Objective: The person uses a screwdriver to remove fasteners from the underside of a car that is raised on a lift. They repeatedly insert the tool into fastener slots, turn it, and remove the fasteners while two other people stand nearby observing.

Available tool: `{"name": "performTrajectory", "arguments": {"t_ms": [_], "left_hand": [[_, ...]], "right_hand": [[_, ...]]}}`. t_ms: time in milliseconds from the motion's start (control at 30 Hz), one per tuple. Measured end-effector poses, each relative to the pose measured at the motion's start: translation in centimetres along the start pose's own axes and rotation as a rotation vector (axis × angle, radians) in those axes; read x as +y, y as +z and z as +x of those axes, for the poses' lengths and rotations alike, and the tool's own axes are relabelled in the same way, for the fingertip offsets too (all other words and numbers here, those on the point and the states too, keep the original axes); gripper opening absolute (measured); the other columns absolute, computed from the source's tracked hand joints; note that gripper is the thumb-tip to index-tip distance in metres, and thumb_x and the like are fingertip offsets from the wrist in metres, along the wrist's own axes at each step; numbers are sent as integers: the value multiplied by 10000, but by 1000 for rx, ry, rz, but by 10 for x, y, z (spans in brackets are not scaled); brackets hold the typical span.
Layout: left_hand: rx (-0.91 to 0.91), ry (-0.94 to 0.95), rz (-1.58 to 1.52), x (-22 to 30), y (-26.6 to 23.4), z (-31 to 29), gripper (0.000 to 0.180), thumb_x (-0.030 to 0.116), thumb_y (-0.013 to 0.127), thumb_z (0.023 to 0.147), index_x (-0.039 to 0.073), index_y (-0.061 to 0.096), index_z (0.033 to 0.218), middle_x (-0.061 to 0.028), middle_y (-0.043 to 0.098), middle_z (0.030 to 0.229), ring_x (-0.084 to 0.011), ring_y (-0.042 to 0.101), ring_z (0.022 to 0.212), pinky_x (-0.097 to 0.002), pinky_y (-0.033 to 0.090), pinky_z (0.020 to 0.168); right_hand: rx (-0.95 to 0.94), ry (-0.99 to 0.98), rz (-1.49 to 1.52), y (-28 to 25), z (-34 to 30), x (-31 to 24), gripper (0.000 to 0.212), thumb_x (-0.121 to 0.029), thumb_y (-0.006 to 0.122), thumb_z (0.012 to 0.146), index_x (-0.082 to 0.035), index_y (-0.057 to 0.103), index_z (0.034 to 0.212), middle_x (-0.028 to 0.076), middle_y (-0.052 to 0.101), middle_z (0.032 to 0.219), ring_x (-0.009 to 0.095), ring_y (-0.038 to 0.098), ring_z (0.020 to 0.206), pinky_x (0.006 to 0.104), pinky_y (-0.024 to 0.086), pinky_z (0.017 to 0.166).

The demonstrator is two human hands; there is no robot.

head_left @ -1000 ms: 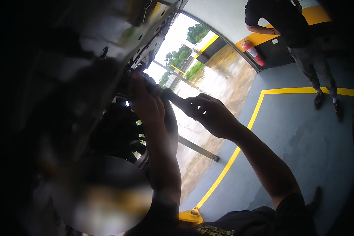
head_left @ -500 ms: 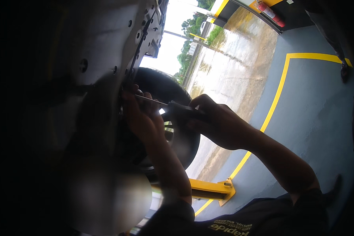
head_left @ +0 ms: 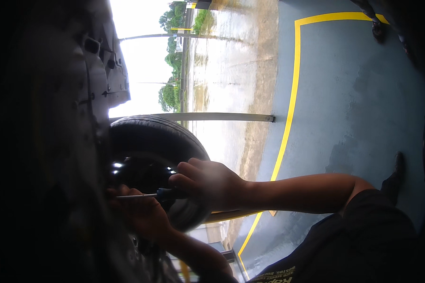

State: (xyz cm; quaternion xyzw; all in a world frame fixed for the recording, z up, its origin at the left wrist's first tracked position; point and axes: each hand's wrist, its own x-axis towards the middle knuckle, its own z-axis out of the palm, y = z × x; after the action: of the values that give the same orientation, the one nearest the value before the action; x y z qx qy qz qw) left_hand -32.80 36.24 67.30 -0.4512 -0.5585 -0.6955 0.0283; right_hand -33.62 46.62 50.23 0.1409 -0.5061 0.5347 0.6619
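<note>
My right hand (head_left: 213, 185) is closed round the dark handle of a screwdriver (head_left: 138, 195). Its thin metal shaft points left toward the dark underside of a raised car (head_left: 92, 80). My left hand (head_left: 145, 214) is up against the underside at the screwdriver's tip. Its fingers are curled beside the shaft, and shadow hides what they pinch and where the tip rests. Just behind both hands is a wheel with a black tyre (head_left: 160, 137).
A yellow line (head_left: 288, 118) crosses the grey-blue floor (head_left: 340, 94) on the right. A dark post (head_left: 231, 117) stands beyond the tyre. Part of a yellow lift arm (head_left: 231, 216) shows below my right wrist. Another person's shoe (head_left: 378, 32) is at the upper right.
My view has shifted, so the wheel and hands sit lower and farther left. The screwdriver now lies nearly level in the picture, still in my right hand. The red fire extinguisher has left the view.
</note>
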Motion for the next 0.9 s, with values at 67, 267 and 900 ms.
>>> {"name": "performTrajectory", "arguments": {"t_ms": [67, 267, 900], "left_hand": [[-98, -58, -77, 0, -7, 6, 396, 189, 478, 1059, 21, 449, 1416, -38, 528, 928, -65, 524, 734, -218, 515, 677], [190, 241, 1233, 8, -37, 16, 332, 153, 526, 1034, -32, 513, 1310, -121, 605, 1093, -131, 634, 856, -232, 554, 797], [80, 139, 772, -9, 0, -14, 299, 157, 572, 1019, -27, 546, 1254, -94, 628, 919, -103, 554, 655, -236, 485, 604]], "right_hand": [[-193, 171, 124, -11, 4, -5, 361, -191, 725, 852, -25, 541, 1115, 142, 518, 959, 249, 593, 702, 348, 524, 551], [-205, 146, 280, -4, 5, 4, 420, -249, 765, 836, -13, 576, 1128, 162, 549, 1003, 289, 563, 915, 342, 525, 564], [-368, 84, 161, -13, 14, -7, 456, -178, 825, 755, -31, 615, 1133, 154, 561, 1104, 273, 520, 1032, 347, 550, 799]]}}
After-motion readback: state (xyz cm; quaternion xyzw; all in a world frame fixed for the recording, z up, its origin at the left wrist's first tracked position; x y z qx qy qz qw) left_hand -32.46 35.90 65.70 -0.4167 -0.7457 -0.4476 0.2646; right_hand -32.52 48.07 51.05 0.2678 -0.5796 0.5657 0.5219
